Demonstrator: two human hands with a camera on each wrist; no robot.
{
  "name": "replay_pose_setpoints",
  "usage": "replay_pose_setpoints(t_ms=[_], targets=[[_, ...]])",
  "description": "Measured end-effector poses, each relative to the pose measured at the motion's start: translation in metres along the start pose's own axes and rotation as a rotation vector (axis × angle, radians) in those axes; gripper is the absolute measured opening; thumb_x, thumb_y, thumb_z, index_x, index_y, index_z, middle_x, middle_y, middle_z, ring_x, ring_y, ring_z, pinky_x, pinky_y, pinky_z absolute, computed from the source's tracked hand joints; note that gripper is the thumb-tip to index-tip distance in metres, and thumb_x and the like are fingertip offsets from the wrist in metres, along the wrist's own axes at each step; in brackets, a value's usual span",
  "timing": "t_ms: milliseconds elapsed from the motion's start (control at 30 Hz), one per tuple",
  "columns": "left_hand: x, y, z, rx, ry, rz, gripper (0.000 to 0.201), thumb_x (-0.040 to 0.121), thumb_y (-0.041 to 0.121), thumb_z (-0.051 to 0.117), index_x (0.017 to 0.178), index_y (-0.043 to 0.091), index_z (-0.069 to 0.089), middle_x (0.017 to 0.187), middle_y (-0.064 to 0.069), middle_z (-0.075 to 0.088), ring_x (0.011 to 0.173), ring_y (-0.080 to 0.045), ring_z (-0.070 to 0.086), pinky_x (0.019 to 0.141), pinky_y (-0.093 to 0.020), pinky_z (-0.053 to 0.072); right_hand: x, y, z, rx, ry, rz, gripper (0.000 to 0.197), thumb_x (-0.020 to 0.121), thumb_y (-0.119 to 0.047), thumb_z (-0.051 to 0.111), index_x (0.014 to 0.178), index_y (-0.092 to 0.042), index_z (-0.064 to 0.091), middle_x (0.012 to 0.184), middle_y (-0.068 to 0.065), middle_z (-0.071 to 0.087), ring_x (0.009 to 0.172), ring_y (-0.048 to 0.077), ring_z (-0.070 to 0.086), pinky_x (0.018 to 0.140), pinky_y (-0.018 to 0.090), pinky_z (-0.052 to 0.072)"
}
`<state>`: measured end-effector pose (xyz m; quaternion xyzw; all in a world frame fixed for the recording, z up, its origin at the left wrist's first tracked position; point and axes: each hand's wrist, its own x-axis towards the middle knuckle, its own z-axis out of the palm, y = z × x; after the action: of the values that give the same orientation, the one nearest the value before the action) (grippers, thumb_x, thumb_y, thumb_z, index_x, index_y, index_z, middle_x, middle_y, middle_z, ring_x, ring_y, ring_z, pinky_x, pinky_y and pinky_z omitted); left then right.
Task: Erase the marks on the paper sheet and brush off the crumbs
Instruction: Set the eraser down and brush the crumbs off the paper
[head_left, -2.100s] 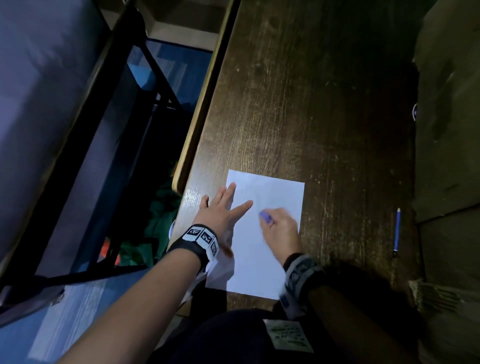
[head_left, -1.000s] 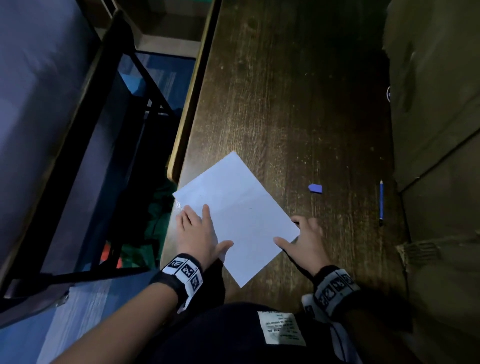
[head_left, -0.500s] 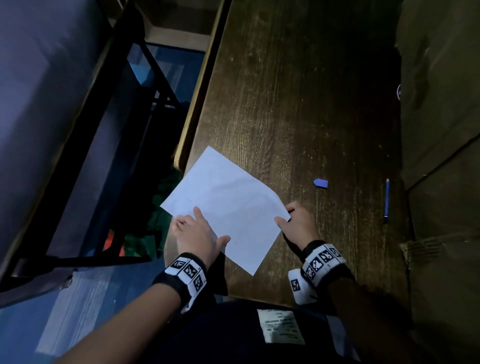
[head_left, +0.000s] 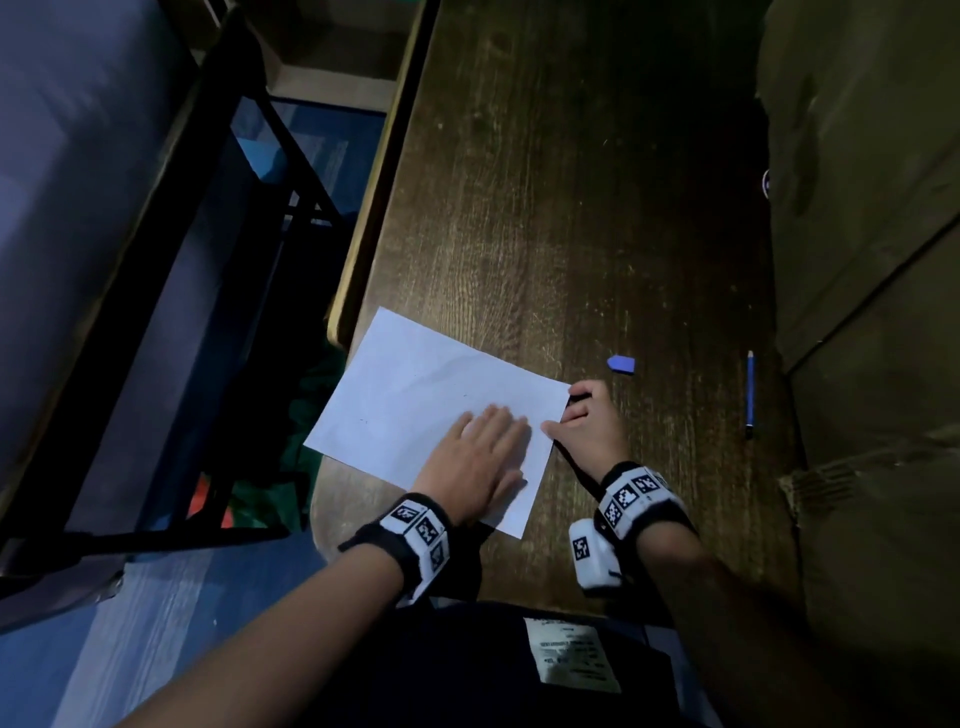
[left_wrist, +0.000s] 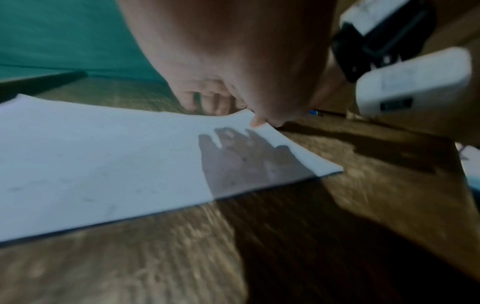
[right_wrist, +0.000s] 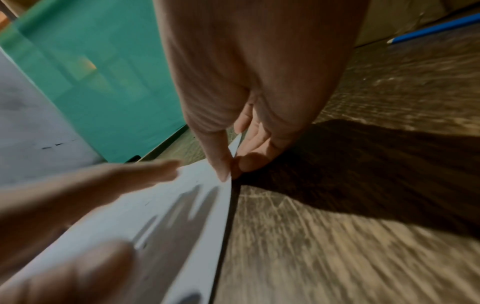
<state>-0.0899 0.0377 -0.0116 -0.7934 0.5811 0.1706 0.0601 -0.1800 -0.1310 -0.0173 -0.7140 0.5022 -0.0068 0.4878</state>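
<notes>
The white paper sheet (head_left: 415, 400) lies askew on the dark table, its left corner past the table's left edge. A few faint dark marks (head_left: 363, 420) show on it. My left hand (head_left: 480, 457) is flat with straight fingers over the sheet's near right part, blurred, and its shadow (left_wrist: 246, 160) falls on the paper. My right hand (head_left: 556, 423) pinches the sheet's right edge between thumb and fingers (right_wrist: 223, 164). The blue eraser (head_left: 622, 364) lies alone on the table just beyond the right hand. Crumbs are too small to see.
A blue pencil (head_left: 749, 395) lies near the table's right side. Brown cardboard boxes (head_left: 857, 260) stand along that side. The table's left edge (head_left: 384, 182) drops to a black-framed seat (head_left: 156, 260) and something green (head_left: 311, 395) below.
My right hand has put the eraser down and now pinches the sheet's right edge. The sheet has turned and slid towards the left edge. My left hand has moved right across it.
</notes>
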Motion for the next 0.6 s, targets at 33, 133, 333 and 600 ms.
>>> replay_pose_setpoints(t_ms=[33, 133, 333, 600], targets=[[0.005, 0.007, 0.015, 0.018, 0.008, 0.095, 0.073, 0.105, 0.055, 0.023, 0.163, 0.015, 0.005, 0.17, -0.009, 0.008, 0.156, -0.026, 0.013, 0.124, -0.045, 0.014, 0.001, 0.0, 0.001, -0.001, 0.002, -0.005, 0.054, 0.06, -0.02, 0.082, 0.095, -0.041, 0.047, 0.077, 0.0, 0.067, 0.067, 0.016, 0.069, 0.063, 0.048, 0.06], [0.004, 0.014, 0.053, 0.012, 0.018, 0.175, 0.073, 0.103, 0.063, 0.016, 0.164, 0.023, 0.005, 0.17, -0.002, -0.005, 0.157, -0.021, 0.006, 0.124, -0.048, 0.012, 0.006, 0.003, 0.001, -0.032, 0.005, -0.021, 0.052, 0.059, -0.019, 0.082, 0.091, -0.038, 0.047, 0.076, 0.0, 0.064, 0.067, 0.017, 0.067, 0.065, 0.046, 0.059], [-0.012, -0.064, 0.056, -0.019, 0.168, -0.166, 0.067, 0.103, 0.052, 0.027, 0.159, 0.016, 0.028, 0.166, -0.004, 0.025, 0.151, -0.024, 0.032, 0.119, -0.049, 0.02, 0.012, 0.003, -0.005, -0.14, -0.004, -0.043, 0.041, 0.068, -0.015, 0.081, 0.091, -0.027, 0.049, 0.075, 0.002, 0.061, 0.07, 0.019, 0.064, 0.071, 0.041, 0.057], [-0.017, -0.002, 0.072, 0.08, 0.142, 0.345, 0.071, 0.106, 0.057, 0.022, 0.164, 0.016, 0.012, 0.171, -0.004, 0.008, 0.157, -0.021, 0.009, 0.123, -0.047, 0.011, 0.013, 0.001, -0.004, -0.18, -0.009, -0.073, 0.037, 0.069, -0.011, 0.079, 0.089, -0.023, 0.049, 0.073, 0.0, 0.057, 0.066, 0.017, 0.06, 0.069, 0.041, 0.056]])
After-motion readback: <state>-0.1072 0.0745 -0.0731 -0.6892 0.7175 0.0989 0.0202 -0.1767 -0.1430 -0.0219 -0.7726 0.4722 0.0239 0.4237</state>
